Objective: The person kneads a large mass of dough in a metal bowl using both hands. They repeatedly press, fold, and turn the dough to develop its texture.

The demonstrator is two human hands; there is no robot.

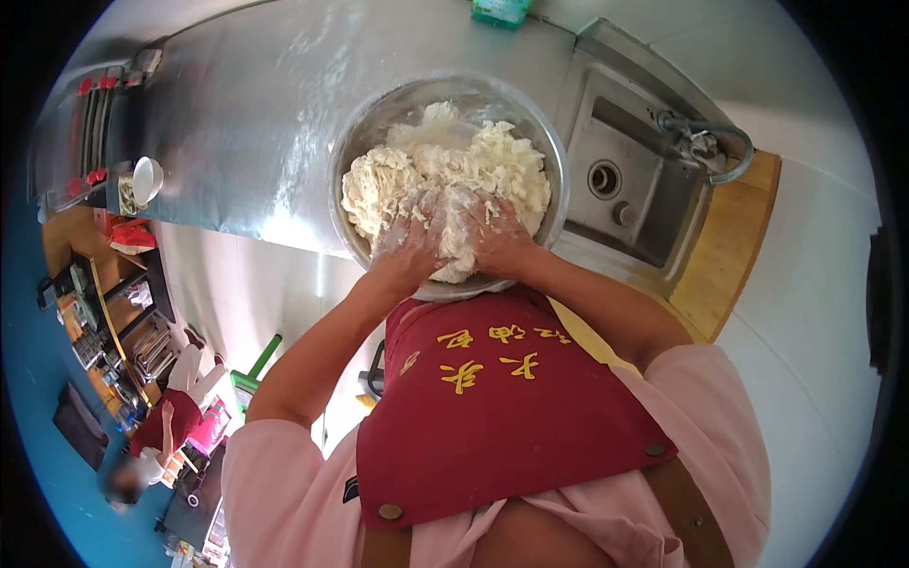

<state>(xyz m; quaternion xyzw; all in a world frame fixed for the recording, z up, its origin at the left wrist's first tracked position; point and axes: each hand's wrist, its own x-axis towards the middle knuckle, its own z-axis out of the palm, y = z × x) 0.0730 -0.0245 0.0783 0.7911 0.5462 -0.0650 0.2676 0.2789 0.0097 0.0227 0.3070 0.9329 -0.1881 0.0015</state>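
A large round metal bowl (557,153) stands on the steel counter in front of me, close against my red apron. Shaggy, lumpy dough (454,163) fills much of it, with some dry flour towards the far side. My left hand (412,231) and my right hand (493,231) are swapped in no way I can confirm by marks; by the arms, the one at the picture's left is my left. Both are floury and press into the near part of the dough, side by side, with a ridge of dough between them. Their fingertips are partly hidden in it.
Right of the bowl is a steel sink (632,170) with a curved faucet (735,153). A white bowl (148,181) sits at the counter's left end. A green package (501,11) stands at the far edge. Another person (167,422) is at the lower left, near shelves.
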